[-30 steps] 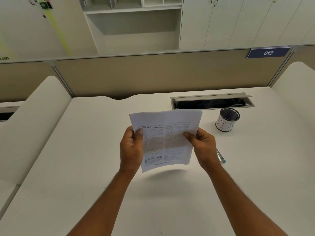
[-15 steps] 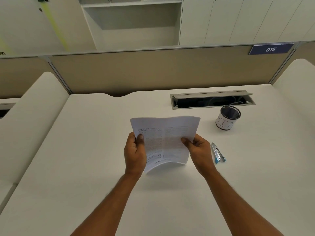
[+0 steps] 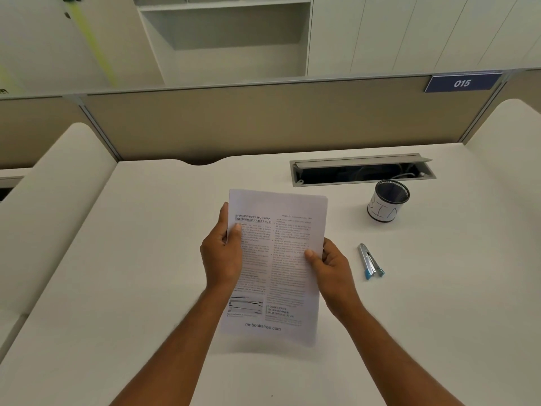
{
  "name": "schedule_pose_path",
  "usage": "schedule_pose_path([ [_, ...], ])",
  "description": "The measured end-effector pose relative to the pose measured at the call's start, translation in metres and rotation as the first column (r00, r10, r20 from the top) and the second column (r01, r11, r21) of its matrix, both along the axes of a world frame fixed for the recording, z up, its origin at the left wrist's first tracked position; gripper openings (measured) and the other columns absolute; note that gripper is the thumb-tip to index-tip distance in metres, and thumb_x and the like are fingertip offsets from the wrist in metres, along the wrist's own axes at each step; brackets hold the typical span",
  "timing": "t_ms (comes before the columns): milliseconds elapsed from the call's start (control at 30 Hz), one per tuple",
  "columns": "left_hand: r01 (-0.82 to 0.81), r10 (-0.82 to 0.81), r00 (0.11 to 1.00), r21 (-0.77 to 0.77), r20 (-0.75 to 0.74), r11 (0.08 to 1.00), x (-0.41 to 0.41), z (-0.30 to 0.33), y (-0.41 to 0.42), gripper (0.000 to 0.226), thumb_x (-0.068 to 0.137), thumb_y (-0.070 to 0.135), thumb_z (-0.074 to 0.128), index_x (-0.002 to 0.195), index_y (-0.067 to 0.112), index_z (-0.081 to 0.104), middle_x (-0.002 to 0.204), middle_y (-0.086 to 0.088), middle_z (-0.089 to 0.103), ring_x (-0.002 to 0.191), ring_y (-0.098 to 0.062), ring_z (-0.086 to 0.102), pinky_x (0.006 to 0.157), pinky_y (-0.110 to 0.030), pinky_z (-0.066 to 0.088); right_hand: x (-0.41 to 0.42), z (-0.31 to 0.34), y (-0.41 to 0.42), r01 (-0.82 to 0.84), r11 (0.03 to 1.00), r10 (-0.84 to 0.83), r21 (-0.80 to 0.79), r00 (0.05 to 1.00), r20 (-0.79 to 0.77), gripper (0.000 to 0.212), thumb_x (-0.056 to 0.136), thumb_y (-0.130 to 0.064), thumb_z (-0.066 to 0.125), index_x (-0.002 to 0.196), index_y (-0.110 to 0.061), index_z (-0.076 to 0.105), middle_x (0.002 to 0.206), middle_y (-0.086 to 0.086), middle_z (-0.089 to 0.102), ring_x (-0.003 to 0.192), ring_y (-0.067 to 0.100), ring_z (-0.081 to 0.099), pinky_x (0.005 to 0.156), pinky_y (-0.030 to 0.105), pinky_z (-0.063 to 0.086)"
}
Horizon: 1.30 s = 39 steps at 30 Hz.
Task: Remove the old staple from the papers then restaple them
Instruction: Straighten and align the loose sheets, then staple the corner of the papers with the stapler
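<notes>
The papers (image 3: 278,259) are held above the white desk (image 3: 146,259) by both hands, printed side up towards the camera, with the top edge pointing away from the person. The left hand (image 3: 221,256) is closed on the left edge of the sheets, thumb laid across the printed face and the fingers hidden behind. The right hand (image 3: 330,268) is closed on the right edge in the same manner, thumb on the front, fingers underneath. The sheets lie between the two hands and extend beyond them both upward and downward; the lower edge is seen close above the desk surface, though contact cannot be confirmed. No staple can be made out on the sheets at this resolution.

A small metal stapler (image 3: 370,263) with blue trim is noted lying flat on the desk just to the right of the right hand, untouched. Farther beyond that hand and to its right, a black mesh cup (image 3: 388,205) with a white label stands upright. A cable tray (image 3: 361,171) is recessed in the desk beyond the cup, its lid raised.
</notes>
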State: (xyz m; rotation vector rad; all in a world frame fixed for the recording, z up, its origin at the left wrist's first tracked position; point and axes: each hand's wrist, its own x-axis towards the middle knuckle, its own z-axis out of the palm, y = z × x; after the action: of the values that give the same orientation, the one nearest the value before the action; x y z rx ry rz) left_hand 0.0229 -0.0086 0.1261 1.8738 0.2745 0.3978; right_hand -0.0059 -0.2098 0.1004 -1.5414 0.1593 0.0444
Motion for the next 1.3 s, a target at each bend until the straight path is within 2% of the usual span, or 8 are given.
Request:
schedule_pose_path([
  [300, 0.108, -0.1, 0.991, 0.086, -0.089, 0.99, 0.013, -0.003, 0.011, 0.051, 0.103, 0.025, 0.055, 0.15, 0.037, 0.04, 0.128, 0.008, 0.068, 0.082, -0.011, 0.07, 0.055, -0.007, 0.049, -0.024, -0.014, -0.012, -0.186, 0.972, 0.19, 0.141, 0.982, -0.011, 0.038, 0.096, -0.033, 0.061, 0.133, -0.028, 0.052, 0.123, -0.001, 0.07, 0.111, 0.02, 0.068, 0.086, 0.039, 0.059],
  [433, 0.202, -0.18, 0.971, 0.135, -0.159, 0.97, 0.019, -0.002, 0.022, 0.053, 0.102, 0.022, 0.055, 0.151, 0.037, 0.039, 0.137, 0.008, 0.062, 0.088, -0.005, 0.068, 0.06, -0.005, 0.052, 0.003, -0.027, -0.057, -0.023, 0.975, 0.021, -0.222, 1.0, -0.013, 0.039, 0.096, -0.024, 0.063, 0.133, -0.022, 0.05, 0.111, 0.006, 0.069, 0.101, 0.024, 0.066, 0.091, 0.041, 0.055],
  [533, 0.275, -0.239, 0.951, 0.179, -0.197, 0.945, 0.022, -0.003, 0.021, 0.053, 0.103, 0.022, 0.055, 0.151, 0.038, 0.04, 0.139, 0.006, 0.061, 0.089, -0.004, 0.067, 0.063, -0.005, 0.052, 0.036, -0.044, -0.099, 0.111, 0.699, -0.178, -0.706, 0.984, -0.021, 0.048, 0.091, -0.026, 0.069, 0.134, -0.009, 0.053, 0.121, 0.017, 0.064, 0.11, 0.031, 0.06, 0.096, 0.041, 0.046],
  [633, 0.316, -0.275, 0.936, 0.179, -0.221, 0.932, 0.021, -0.004, 0.016, 0.051, 0.103, 0.022, 0.055, 0.149, 0.04, 0.042, 0.132, 0.007, 0.067, 0.086, -0.009, 0.071, 0.067, -0.009, 0.054, 0.056, -0.052, -0.121, -0.009, 0.478, -0.264, -0.879, 0.952, -0.153, 0.048, 0.091, -0.038, 0.063, 0.124, -0.005, 0.055, 0.119, 0.023, 0.058, 0.112, 0.041, 0.052, 0.089, 0.046, 0.046],
  [933, 0.373, -0.328, 0.907, 0.144, -0.264, 0.917, 0.023, -0.009, 0.013, 0.042, 0.102, 0.014, 0.055, 0.136, 0.039, 0.059, 0.103, 0.012, 0.071, 0.084, -0.008, 0.061, 0.083, -0.028, 0.056, 0.052, -0.071, -0.109, -0.134, 0.335, -0.235, -0.933, 0.947, -0.22, 0.024, 0.098, -0.014, 0.046, 0.113, 0.003, 0.054, 0.111, 0.024, 0.057, 0.102, 0.044, 0.059, 0.083, 0.046, 0.052],
  [1067, 0.398, -0.349, 0.903, 0.181, -0.251, 0.899, 0.022, -0.013, 0.015, 0.029, 0.099, 0.0, 0.054, 0.117, 0.012, 0.074, 0.131, 0.018, 0.061, 0.086, 0.028, 0.056, 0.077, 0.002, 0.042, 0.048, -0.071, -0.109, -0.126, 0.595, -0.277, -0.794, 0.895, -0.349, 0.026, 0.096, -0.011, 0.046, 0.118, 0.002, 0.052, 0.111, 0.023, 0.059, 0.098, 0.041, 0.06, 0.085, 0.043, 0.049],
  [1167, 0.417, -0.368, 0.896, 0.189, -0.248, 0.889, 0.022, -0.016, 0.017, 0.026, 0.099, -0.001, 0.055, 0.114, 0.008, 0.074, 0.127, 0.025, 0.059, 0.095, 0.036, 0.047, 0.084, 0.005, 0.038, 0.039, -0.056, -0.106, 0.117, 0.96, -0.232, -0.253, 0.84, -0.49, 0.037, 0.094, -0.008, 0.057, 0.13, -0.009, 0.05, 0.098, 0.015, 0.062, 0.083, 0.03, 0.063, 0.069, 0.039, 0.058],
  [1300, 0.447, -0.391, 0.887, 0.248, -0.244, 0.859, 0.021, -0.015, 0.017, 0.029, 0.098, -0.001, 0.055, 0.117, 0.012, 0.074, 0.125, 0.028, 0.058, 0.096, 0.031, 0.051, 0.083, 0.004, 0.04, 0.02, -0.035, -0.1, 0.304, 0.812, -0.074, 0.498, 0.9, -0.43, 0.03, 0.095, -0.002, 0.059, 0.124, -0.013, 0.057, 0.086, 0.013, 0.07, 0.088, 0.033, 0.073, 0.075, 0.044, 0.062],
])
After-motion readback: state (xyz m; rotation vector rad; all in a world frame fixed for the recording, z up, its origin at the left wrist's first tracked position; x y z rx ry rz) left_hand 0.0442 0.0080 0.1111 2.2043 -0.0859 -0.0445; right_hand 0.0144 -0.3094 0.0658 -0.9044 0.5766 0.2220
